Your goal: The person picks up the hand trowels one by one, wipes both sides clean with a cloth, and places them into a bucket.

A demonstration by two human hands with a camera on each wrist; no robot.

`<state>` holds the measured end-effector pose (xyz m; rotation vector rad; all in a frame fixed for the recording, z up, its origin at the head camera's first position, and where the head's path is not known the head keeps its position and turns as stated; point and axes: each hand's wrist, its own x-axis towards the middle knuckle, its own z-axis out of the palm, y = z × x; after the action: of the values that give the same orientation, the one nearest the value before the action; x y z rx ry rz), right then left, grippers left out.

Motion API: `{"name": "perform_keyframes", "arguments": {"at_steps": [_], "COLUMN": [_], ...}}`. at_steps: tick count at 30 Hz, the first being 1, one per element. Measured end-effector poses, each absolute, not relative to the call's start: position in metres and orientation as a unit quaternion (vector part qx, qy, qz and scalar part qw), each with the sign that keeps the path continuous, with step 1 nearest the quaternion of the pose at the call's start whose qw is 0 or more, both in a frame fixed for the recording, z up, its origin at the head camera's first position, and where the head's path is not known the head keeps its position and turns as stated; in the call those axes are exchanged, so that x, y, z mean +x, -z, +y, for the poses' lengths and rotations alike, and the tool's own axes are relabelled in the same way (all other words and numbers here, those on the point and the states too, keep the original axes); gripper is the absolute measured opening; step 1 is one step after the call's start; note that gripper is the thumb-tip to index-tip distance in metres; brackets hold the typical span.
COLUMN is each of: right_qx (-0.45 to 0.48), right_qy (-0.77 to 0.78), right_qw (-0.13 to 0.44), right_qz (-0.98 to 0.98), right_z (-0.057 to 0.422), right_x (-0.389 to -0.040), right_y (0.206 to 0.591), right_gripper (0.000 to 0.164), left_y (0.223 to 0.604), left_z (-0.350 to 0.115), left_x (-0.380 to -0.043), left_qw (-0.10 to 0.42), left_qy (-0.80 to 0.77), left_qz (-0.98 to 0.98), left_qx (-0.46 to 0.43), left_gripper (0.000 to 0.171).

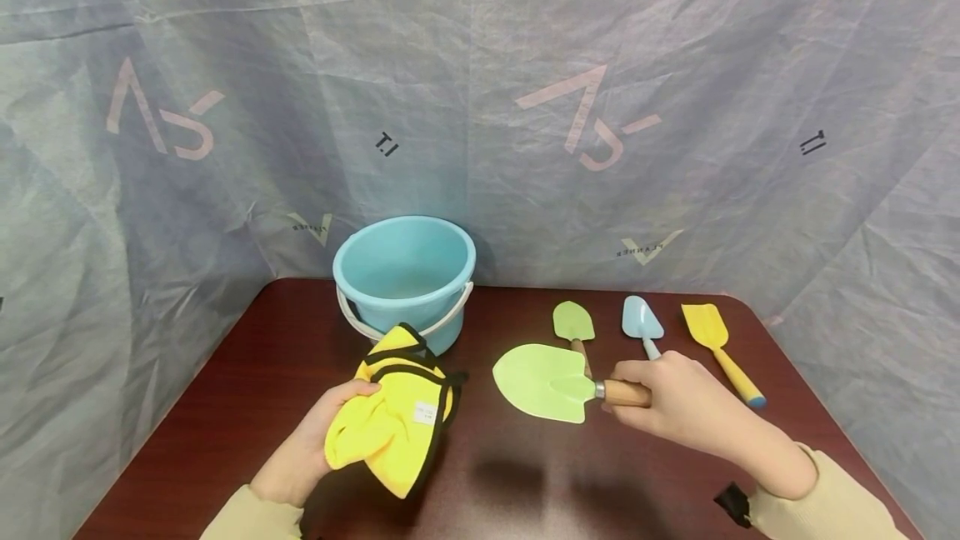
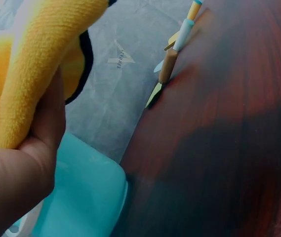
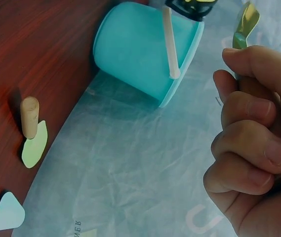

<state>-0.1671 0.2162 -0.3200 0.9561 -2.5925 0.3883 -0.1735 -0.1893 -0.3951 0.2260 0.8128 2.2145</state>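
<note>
In the head view my left hand point(image 1: 311, 432) grips a yellow cloth point(image 1: 375, 432) with black edging and a small white label, bunched up in front of the bucket. The left wrist view shows the thumb pressed against the folded cloth point(image 2: 46, 49). My right hand point(image 1: 678, 398) holds a garden trowel point(image 1: 543, 382) by its wooden handle, its light green blade pointing left toward the cloth. Fingers curl round that handle in the right wrist view, where the hand point(image 3: 259, 133) hides most of it. Cloth and trowel are apart, both held up over the table.
A light blue bucket point(image 1: 405, 302) with a white handle stands at the back left of the dark red table point(image 1: 225, 407). Along the back right lie a smaller green trowel point(image 1: 573, 322), a pale blue scoop point(image 1: 640, 319) and a yellow shovel point(image 1: 707, 327). A grey sheet point(image 1: 465, 107) hangs behind.
</note>
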Motion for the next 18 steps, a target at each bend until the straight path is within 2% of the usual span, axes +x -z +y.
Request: {"name": "perform_keyframes", "arguments": {"at_steps": [9, 18], "right_qx": [0.339, 0.337], "right_qy": [-0.139, -0.142], "right_qw": [0.177, 0.168], "right_qz": [-0.913, -0.916], "right_z": [0.215, 0.215], "right_x": [-0.167, -0.167], "right_y": [0.318, 0.317], "right_gripper": [0.039, 0.040], "left_y": [0.407, 0.415], "left_z": [-0.168, -0.143], "left_x": [-0.182, -0.190], "left_qw": [0.372, 0.379], "left_qy": [-0.842, -0.823], "left_qz": [0.388, 0.420], "left_qx": [0.055, 0.045], "left_gripper": [0.019, 0.018]}}
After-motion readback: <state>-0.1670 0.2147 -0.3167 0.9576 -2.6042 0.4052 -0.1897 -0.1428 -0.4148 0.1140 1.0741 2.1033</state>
